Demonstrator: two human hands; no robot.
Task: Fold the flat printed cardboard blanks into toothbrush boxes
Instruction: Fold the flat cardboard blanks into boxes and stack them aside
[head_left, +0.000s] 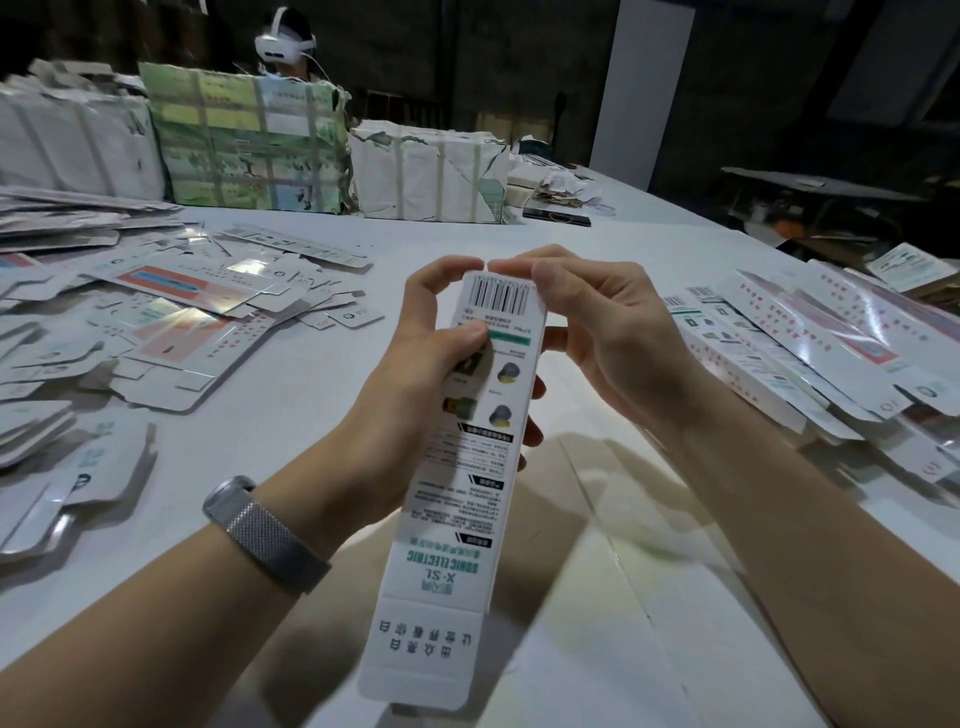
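Head view: both hands (415, 353) (602, 332) hold one folded toothbrush box (467, 467) over the table (675, 597)

left hand (415, 358): bare, no glove, no rings visible. left wrist carries watch (260, 530), silver-grey, woven metal mesh band, rounded metal case edge showing at top of wrist. left forearm bare, no sleeve in view. right hand (608, 327): bare, short trimmed nails, no rings or band. right forearm bare, no sleeve in view.
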